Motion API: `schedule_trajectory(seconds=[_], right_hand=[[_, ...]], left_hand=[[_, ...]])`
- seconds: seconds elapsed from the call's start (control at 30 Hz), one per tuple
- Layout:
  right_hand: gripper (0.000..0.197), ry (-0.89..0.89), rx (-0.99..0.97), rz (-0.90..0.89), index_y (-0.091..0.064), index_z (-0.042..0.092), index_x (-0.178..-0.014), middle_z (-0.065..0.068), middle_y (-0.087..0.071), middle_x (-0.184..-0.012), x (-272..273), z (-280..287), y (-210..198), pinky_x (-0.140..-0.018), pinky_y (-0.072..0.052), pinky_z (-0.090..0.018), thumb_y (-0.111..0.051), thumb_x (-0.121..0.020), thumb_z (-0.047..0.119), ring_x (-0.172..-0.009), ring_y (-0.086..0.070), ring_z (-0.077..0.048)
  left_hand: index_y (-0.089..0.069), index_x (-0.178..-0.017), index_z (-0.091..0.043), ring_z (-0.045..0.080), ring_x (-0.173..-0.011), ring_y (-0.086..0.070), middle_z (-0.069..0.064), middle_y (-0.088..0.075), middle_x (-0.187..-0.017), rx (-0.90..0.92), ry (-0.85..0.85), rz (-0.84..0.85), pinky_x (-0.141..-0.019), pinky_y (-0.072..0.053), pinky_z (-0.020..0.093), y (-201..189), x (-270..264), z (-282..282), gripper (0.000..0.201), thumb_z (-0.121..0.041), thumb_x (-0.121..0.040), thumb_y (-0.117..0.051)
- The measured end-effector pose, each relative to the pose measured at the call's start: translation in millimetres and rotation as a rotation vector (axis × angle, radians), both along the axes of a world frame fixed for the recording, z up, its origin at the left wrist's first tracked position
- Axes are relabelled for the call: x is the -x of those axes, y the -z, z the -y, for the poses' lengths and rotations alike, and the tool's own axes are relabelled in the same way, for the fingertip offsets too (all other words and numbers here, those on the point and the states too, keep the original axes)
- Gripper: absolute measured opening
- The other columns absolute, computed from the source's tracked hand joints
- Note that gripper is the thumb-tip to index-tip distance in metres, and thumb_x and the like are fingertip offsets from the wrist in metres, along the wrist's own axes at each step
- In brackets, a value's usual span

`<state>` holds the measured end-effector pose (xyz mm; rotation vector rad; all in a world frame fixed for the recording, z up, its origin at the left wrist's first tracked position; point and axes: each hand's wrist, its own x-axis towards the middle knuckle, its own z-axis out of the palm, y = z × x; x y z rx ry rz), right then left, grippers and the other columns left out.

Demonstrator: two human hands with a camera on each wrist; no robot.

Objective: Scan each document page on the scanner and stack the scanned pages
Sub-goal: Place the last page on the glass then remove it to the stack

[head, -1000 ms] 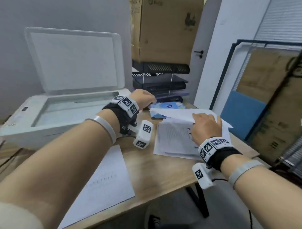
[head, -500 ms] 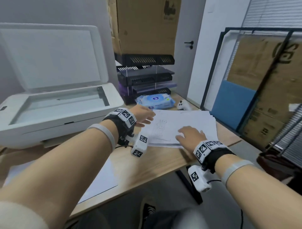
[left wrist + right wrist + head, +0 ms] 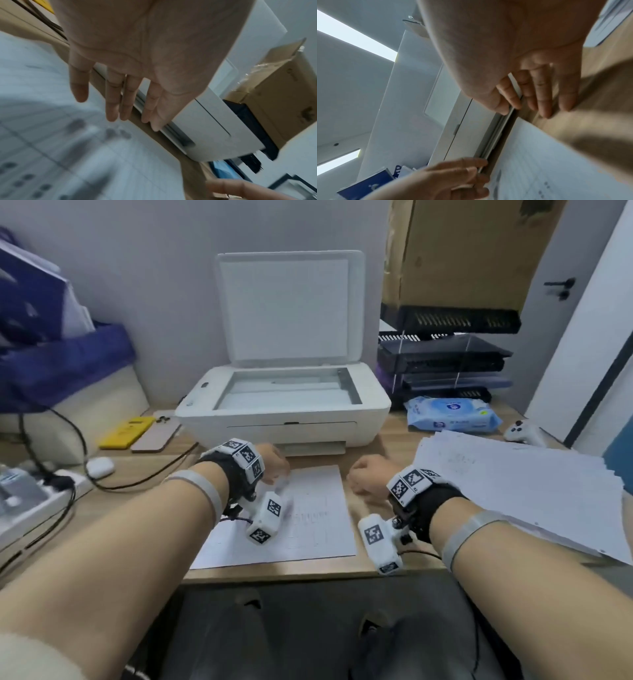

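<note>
The white scanner (image 3: 284,409) stands at the back of the desk with its lid (image 3: 287,306) raised and its glass (image 3: 287,388) bare. One printed page (image 3: 308,529) lies flat in front of it. My left hand (image 3: 274,462) hovers over the page's top left part, fingers (image 3: 113,102) straight and holding nothing. My right hand (image 3: 368,477) is beside the page's upper right edge, its straight fingers (image 3: 539,97) touching the desk. A stack of pages (image 3: 513,484) lies to the right, away from both hands.
A wipes pack (image 3: 452,412), a white game controller (image 3: 524,433) and black letter trays (image 3: 445,361) sit at the back right under a cardboard box (image 3: 462,251). At the left lie a yellow phone (image 3: 126,433), a pink phone (image 3: 157,434), an earbud case (image 3: 99,467) and cables.
Both hands have left the stack at the right and come over to the single page in front of the scanner. The head view has swung left, so the scanner is now centred.
</note>
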<state>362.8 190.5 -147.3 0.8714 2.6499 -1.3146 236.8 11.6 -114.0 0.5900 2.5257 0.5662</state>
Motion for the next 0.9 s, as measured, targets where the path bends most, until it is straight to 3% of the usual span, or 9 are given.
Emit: schedule_trajectory(seconds=[0.1,0.2,0.33,0.47,0.57,0.63,0.73,0.8,0.9], right_hand=[[0.041,0.033,-0.003,0.059,-0.05,0.015,-0.115,-0.013,-0.069,-0.099,20,12,2,-0.081,-0.059,-0.048,-0.056,-0.076,0.028,-0.087,-0.071,-0.032],[0.05,0.061,0.021,0.083,-0.049,0.007,-0.117,-0.016,-0.064,-0.083,36,16,8,-0.059,-0.056,-0.039,-0.058,-0.071,0.026,-0.062,-0.065,-0.031],[0.014,0.13,0.107,0.133,-0.054,0.003,-0.09,-0.014,-0.061,-0.072,32,29,2,-0.054,-0.055,-0.033,-0.063,-0.082,0.011,-0.058,-0.062,-0.026],[0.026,0.037,-0.021,0.159,-0.05,0.012,-0.08,-0.01,-0.066,-0.077,32,28,2,-0.054,-0.05,-0.029,-0.07,-0.078,0.029,-0.057,-0.064,-0.024],[0.013,-0.016,-0.002,0.1,-0.057,0.006,-0.073,-0.006,-0.056,-0.069,32,29,2,-0.056,-0.045,-0.028,-0.067,-0.078,0.013,-0.059,-0.055,-0.024],[0.009,-0.009,0.001,0.023,-0.067,0.002,-0.075,-0.007,-0.063,-0.072,31,27,-6,-0.061,-0.051,-0.032,-0.061,-0.078,0.008,-0.066,-0.06,-0.025],[0.019,0.027,-0.057,-0.078,-0.06,0.01,-0.068,-0.003,-0.053,-0.062,27,16,-33,-0.047,-0.037,-0.022,-0.055,-0.087,0.011,-0.053,-0.047,-0.019],[0.025,0.117,-0.118,-0.145,-0.054,0.012,-0.065,-0.003,-0.048,-0.063,25,-1,-52,-0.049,-0.031,-0.024,-0.054,-0.09,0.016,-0.058,-0.044,-0.021],[0.027,0.248,-0.148,-0.219,-0.068,0.0,-0.097,-0.02,-0.061,-0.096,25,-26,-72,-0.071,-0.039,-0.03,-0.051,-0.093,0.021,-0.082,-0.049,-0.026]], left_hand=[[-0.065,-0.124,-0.023,0.016,-0.107,-0.063,-0.001,-0.066,-0.121,0.084,0.03,0.008,-0.062,-0.051,0.023,5,6,26,0.033,-0.027,-0.091,-0.063],[-0.062,-0.128,-0.026,0.017,-0.107,-0.06,-0.002,-0.066,-0.117,0.115,0.048,-0.018,-0.086,-0.052,0.033,9,11,36,0.039,-0.029,-0.089,-0.065],[-0.059,-0.131,-0.025,0.018,-0.112,-0.059,0.0,-0.063,-0.123,0.135,0.086,-0.029,-0.09,-0.052,0.034,8,9,33,0.042,-0.024,-0.089,-0.064],[-0.058,-0.131,-0.027,0.017,-0.115,-0.058,-0.001,-0.062,-0.126,0.125,0.098,-0.021,-0.091,-0.054,0.035,9,10,33,0.041,-0.026,-0.09,-0.064],[-0.061,-0.127,-0.027,0.013,-0.107,-0.063,-0.003,-0.065,-0.12,0.066,0.076,-0.001,-0.08,-0.054,0.03,7,12,38,0.04,-0.032,-0.088,-0.067],[-0.06,-0.127,-0.026,0.012,-0.105,-0.062,-0.005,-0.065,-0.12,0.043,0.058,-0.036,-0.073,-0.049,0.026,3,14,42,0.044,-0.037,-0.086,-0.069],[-0.059,-0.13,-0.024,0.016,-0.108,-0.059,-0.002,-0.063,-0.126,-0.003,0.037,-0.136,-0.096,-0.046,0.031,-6,20,47,0.055,-0.044,-0.081,-0.072],[-0.061,-0.127,-0.022,0.018,-0.111,-0.059,0.0,-0.063,-0.127,-0.115,-0.032,-0.157,-0.103,-0.044,0.034,-15,24,49,0.056,-0.043,-0.077,-0.076],[-0.063,-0.118,-0.018,0.021,-0.106,-0.062,0.003,-0.065,-0.118,-0.286,-0.167,-0.196,-0.096,-0.048,0.033,-29,28,52,0.051,-0.035,-0.074,-0.081]])
